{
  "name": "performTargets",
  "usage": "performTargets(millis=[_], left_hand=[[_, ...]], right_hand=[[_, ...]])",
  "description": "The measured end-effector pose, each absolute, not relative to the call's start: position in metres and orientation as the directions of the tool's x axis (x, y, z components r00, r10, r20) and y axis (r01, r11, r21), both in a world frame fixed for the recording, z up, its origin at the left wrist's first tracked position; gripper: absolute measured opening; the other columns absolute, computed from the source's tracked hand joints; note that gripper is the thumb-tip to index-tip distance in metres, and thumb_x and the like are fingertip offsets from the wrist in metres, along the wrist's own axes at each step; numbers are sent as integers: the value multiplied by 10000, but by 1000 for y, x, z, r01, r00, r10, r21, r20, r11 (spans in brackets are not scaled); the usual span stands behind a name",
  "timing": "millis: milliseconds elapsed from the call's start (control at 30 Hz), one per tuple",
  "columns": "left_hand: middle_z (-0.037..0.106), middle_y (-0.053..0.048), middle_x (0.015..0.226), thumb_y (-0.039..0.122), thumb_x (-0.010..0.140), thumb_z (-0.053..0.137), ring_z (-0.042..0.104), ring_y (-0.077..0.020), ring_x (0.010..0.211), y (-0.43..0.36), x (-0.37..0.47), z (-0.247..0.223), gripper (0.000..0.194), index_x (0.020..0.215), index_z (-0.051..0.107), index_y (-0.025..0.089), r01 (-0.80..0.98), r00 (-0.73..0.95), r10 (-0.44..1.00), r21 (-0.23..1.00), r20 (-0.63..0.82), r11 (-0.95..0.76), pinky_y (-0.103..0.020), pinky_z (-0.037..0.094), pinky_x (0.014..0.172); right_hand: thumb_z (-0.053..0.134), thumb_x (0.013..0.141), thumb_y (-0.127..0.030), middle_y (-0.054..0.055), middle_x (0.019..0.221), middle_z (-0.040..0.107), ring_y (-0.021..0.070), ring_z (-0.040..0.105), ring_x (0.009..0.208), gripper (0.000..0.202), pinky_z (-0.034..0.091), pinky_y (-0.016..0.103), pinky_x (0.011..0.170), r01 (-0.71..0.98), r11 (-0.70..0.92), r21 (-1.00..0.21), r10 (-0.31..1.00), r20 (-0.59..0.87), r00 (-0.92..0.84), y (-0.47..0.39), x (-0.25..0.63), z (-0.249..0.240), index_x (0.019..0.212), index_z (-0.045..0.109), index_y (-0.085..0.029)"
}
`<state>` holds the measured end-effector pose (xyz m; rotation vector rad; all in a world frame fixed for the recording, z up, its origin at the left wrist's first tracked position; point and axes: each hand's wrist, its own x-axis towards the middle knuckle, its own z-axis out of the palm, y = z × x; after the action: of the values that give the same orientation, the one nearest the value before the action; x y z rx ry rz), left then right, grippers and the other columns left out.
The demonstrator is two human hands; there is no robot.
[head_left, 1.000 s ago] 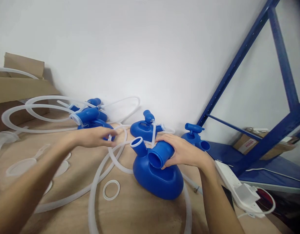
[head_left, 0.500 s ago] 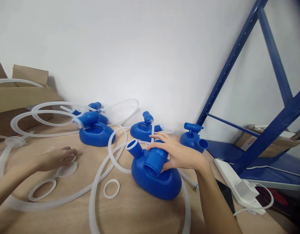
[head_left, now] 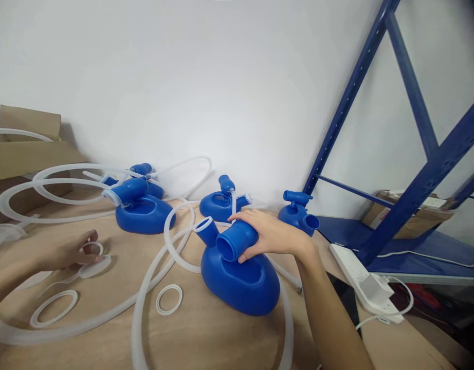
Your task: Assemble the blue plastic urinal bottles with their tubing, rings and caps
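Observation:
My right hand point(head_left: 275, 234) is wrapped round a wide blue spout piece point(head_left: 237, 240), its open mouth facing me. It sits over the handle of a blue urinal bottle point(head_left: 240, 288); whether the two are joined, I cannot tell. The bottle's own neck point(head_left: 206, 232) carries a white ring at its rim. Further left, my left hand point(head_left: 69, 252) pinches a small translucent cap point(head_left: 96, 267) with a ring and a thin strap, just above the table. White rings lie flat on the table: a small one point(head_left: 169, 299) and a larger one point(head_left: 54, 308).
Clear hose point(head_left: 139, 318) loops across the table. More blue urinal bottles point(head_left: 144, 216) stand along the wall. A cardboard box point(head_left: 32, 159) is at the left. On the right are a white power strip point(head_left: 366, 285) and a blue metal shelf point(head_left: 406, 195).
My right hand has tilted the blue spout piece up, so its mouth faces me more. My left hand has lifted the translucent cap off the table. The view has shifted slightly right.

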<state>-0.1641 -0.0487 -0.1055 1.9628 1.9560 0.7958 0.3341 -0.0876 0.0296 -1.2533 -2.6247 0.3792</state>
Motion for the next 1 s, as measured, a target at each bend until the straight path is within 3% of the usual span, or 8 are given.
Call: performTargets(millis=[133,267,367,433,533,700,867,1000], left_hand=[[450,84,427,792,832,462,409,-117,454,-42,-161,-98,626,599,467,211,877,-28,980,475,198,-71,-185,248,539],[561,47,487,727,848,513,510,-164,519,-34,-157,-85,563,595,570,227,904,-6,983,421,182,-72,-214,307,561],[632,38,586,648,879,520,585,-203,610,-43,-131,-60,440,763,688,259,888,-18,969,450,248,-98,-229,381,590],[621,39,591,626,903,512,575,-199,592,-57,-95,-41,431,976,744,271,828,101,972,524,214,-202,-237,412,566],[704,-5,740,635,919,481,592,-192,592,-78,-23,-23,513,1086,744,227,673,206,891,602,404,-429,-266,468,551],[722,-30,764,498,1017,414,661,-197,663,-81,71,-35,434,1125,721,211,493,277,727,556,628,-669,-298,539,660],[691,-28,772,432,1054,363,641,-187,624,-65,101,-63,423,1275,640,200,446,172,727,605,665,-659,-309,529,623],[728,-80,1055,413,1071,335,688,-238,949,-63,115,-72,382,1211,632,217,425,48,669,591,742,-686,-378,553,832]], right_hand=[[813,683,-711,72,1277,656,336,594,1145,799,480,453,963,742,595,-308,795,91,-600,-85,335,29,1326,604,-286],[815,675,-722,62,1217,678,328,612,1111,772,484,436,932,751,591,-295,800,91,-593,-85,334,29,1283,619,-287],[827,643,-735,57,1184,690,327,627,1094,796,487,423,904,755,583,-300,806,101,-583,-83,335,28,1274,625,-296],[825,629,-751,46,1176,703,328,642,1079,789,486,414,889,755,584,-297,808,119,-578,-82,335,28,1250,639,-302],[817,624,-768,36,1173,721,339,656,1066,756,486,409,869,759,585,-284,809,138,-572,-81,332,27,1202,654,-309],[795,642,-784,43,1071,744,330,680,981,705,483,394,814,776,575,-260,818,163,-551,-79,327,26,1118,664,-281],[733,672,-835,38,1018,748,301,688,898,696,455,361,729,795,552,-251,834,186,-520,-76,324,22,1080,666,-275],[725,673,-843,42,1016,749,304,690,897,711,448,359,731,788,572,-227,819,211,-534,-75,323,18,1103,665,-279]])
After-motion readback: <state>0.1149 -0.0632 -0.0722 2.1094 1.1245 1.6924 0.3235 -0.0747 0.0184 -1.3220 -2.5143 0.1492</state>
